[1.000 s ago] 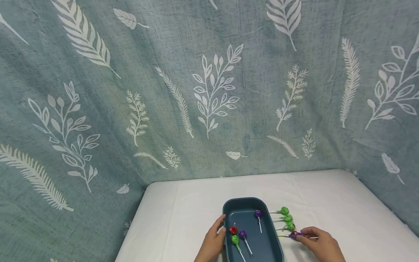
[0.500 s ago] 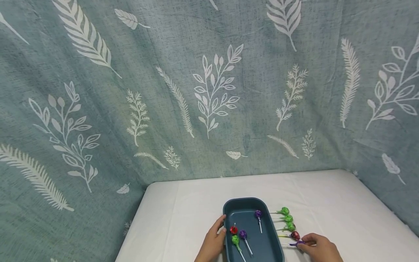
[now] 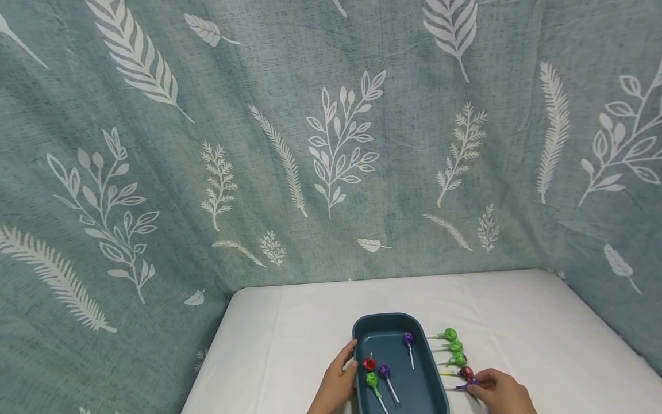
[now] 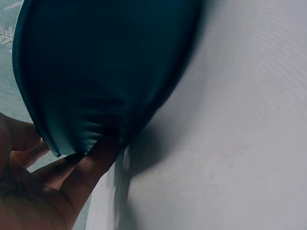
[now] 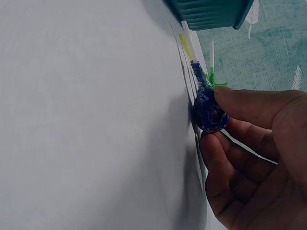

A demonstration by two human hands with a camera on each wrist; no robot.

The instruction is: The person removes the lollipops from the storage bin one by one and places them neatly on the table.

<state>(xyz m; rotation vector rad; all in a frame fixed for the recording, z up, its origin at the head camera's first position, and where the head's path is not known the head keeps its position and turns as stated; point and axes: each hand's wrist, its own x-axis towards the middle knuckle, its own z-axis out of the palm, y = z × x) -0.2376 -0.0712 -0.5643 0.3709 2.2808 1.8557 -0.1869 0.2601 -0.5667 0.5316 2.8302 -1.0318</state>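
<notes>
On the white table [image 3: 300, 322], best align the purple lollipop [image 5: 210, 112], pinched in the right hand [image 3: 500, 392], with the red lollipop [image 3: 466, 372], bracing the tray [image 3: 385, 344] with the left hand's [image 3: 337, 383] extended fingers.

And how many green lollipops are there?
4. One green lollipop lies in the dark blue tray; three more lie beside the tray, on the right: the farthest, the second and the third. The tray's near end is cut off, so more may hide there.
</notes>
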